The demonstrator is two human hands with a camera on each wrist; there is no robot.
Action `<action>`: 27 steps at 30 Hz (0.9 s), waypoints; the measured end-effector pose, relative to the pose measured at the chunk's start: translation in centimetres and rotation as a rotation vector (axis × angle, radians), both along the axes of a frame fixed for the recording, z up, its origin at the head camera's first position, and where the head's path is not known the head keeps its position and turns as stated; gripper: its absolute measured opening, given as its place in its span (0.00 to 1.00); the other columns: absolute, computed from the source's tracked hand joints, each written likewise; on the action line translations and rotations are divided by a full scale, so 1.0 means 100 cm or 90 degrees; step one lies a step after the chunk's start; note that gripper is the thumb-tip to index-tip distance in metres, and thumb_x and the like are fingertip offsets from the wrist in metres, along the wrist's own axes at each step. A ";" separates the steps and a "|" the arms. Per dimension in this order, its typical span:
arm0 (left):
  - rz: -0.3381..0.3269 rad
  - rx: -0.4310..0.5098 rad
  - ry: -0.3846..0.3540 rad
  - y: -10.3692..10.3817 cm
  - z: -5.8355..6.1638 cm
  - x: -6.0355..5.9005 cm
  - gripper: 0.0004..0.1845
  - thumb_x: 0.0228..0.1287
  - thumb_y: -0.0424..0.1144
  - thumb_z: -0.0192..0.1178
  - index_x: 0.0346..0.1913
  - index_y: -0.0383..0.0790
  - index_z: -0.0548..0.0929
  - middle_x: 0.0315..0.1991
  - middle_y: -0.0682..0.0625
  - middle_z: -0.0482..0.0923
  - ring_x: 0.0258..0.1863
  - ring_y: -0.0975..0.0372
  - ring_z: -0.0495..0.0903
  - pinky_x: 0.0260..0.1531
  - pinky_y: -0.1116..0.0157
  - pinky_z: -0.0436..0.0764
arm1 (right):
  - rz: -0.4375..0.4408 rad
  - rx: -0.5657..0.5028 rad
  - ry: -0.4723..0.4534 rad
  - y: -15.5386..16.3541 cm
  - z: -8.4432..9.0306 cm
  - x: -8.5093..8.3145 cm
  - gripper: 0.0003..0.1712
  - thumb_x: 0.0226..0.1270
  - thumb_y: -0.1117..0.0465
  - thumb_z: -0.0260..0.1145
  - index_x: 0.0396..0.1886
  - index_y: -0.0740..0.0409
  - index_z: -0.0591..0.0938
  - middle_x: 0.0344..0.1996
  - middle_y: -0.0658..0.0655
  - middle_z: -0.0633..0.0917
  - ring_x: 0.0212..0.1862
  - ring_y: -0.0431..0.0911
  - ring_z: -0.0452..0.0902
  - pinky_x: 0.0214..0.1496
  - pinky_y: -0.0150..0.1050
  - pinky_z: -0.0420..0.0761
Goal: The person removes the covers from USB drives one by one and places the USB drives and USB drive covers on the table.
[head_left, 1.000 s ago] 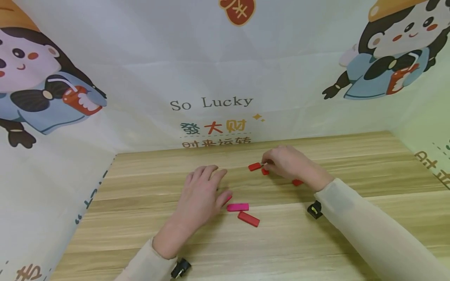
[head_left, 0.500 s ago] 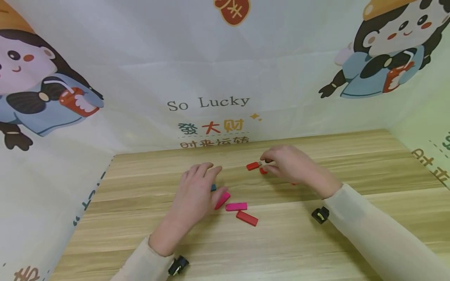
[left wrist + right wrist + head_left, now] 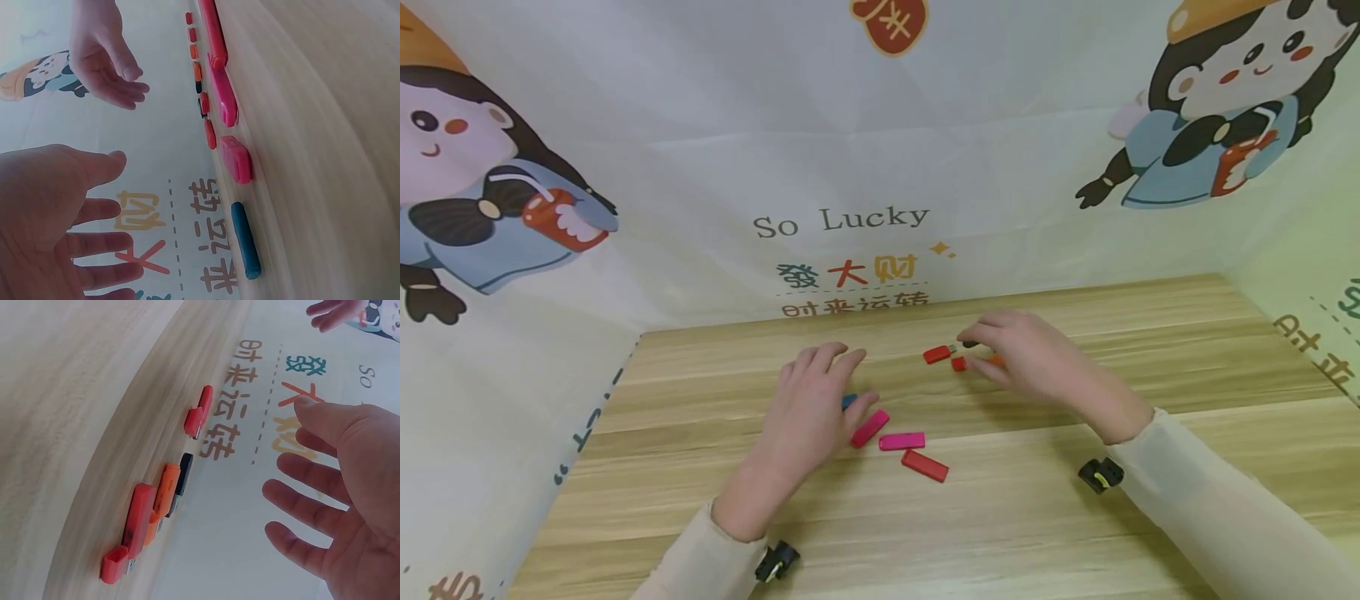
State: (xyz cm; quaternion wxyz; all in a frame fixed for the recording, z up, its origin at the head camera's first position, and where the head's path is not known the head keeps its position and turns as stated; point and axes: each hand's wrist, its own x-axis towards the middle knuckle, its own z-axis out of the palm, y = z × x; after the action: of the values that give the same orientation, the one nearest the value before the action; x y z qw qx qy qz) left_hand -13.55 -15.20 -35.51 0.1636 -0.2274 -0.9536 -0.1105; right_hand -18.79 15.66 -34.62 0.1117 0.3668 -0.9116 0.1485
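Observation:
My left hand (image 3: 812,417) hovers open over the left group, fingers spread and holding nothing. By its thumb lie a blue stick (image 3: 848,402) and a pink USB stick (image 3: 870,428). A second pink stick (image 3: 902,442) and a red stick (image 3: 925,466) lie to their right. My right hand (image 3: 1033,358) is held above the right group, fingers apart with nothing between them. At its fingertips are a red USB stick (image 3: 937,355) with bare metal plug and a red cap (image 3: 958,364). Beneath it, the right wrist view shows black (image 3: 184,474) and orange (image 3: 167,490) USB sticks.
A larger red USB stick (image 3: 139,519) and its separate red cap (image 3: 114,565) lie nearest in the right wrist view. The wooden table (image 3: 1000,525) ends at a printed white backdrop (image 3: 700,208). Black wrist cameras (image 3: 1101,475) hang at both sleeves.
Both hands have drawn apart: the left slightly left, uncovering the blue and pink sticks, the right slightly right, uncovering the red cap and some orange. The view has shifted slightly.

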 end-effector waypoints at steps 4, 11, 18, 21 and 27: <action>0.003 0.001 -0.004 -0.001 0.000 -0.002 0.31 0.69 0.51 0.73 0.69 0.38 0.81 0.64 0.41 0.79 0.64 0.43 0.75 0.61 0.44 0.77 | -0.014 0.003 0.005 0.004 0.000 0.006 0.19 0.70 0.59 0.77 0.57 0.59 0.87 0.51 0.57 0.88 0.52 0.56 0.85 0.57 0.55 0.84; 0.012 0.002 -0.012 -0.004 0.001 -0.005 0.31 0.70 0.50 0.72 0.69 0.37 0.81 0.64 0.40 0.79 0.64 0.43 0.75 0.61 0.43 0.77 | -0.028 -0.006 0.003 0.010 -0.001 0.015 0.21 0.73 0.55 0.74 0.61 0.59 0.86 0.55 0.58 0.87 0.59 0.58 0.82 0.60 0.59 0.81; 0.021 0.003 -0.032 -0.007 0.002 -0.009 0.30 0.71 0.49 0.71 0.69 0.36 0.80 0.65 0.39 0.78 0.65 0.42 0.75 0.61 0.42 0.77 | -0.025 -0.021 0.030 0.016 -0.003 0.024 0.22 0.71 0.55 0.76 0.61 0.59 0.86 0.55 0.59 0.87 0.58 0.58 0.82 0.58 0.60 0.82; 0.020 0.011 -0.036 -0.009 0.001 -0.011 0.30 0.71 0.48 0.72 0.68 0.35 0.81 0.63 0.39 0.79 0.63 0.42 0.77 0.59 0.42 0.79 | -0.031 -0.019 0.029 0.019 -0.004 0.029 0.23 0.71 0.55 0.76 0.61 0.58 0.86 0.57 0.60 0.86 0.60 0.59 0.81 0.60 0.62 0.81; 0.024 0.020 -0.065 -0.014 -0.003 -0.016 0.28 0.73 0.46 0.70 0.68 0.34 0.81 0.62 0.38 0.80 0.60 0.42 0.78 0.59 0.42 0.79 | -0.037 -0.019 0.034 0.025 -0.006 0.036 0.23 0.70 0.54 0.77 0.61 0.59 0.87 0.57 0.61 0.86 0.61 0.60 0.81 0.63 0.62 0.79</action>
State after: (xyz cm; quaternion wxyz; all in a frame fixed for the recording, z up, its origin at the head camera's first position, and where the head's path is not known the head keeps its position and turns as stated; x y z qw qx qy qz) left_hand -15.14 -16.62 -35.78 0.1203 -0.2011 -0.9629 -0.1342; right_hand -15.19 18.12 -35.25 0.1455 0.3426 -0.9162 0.1487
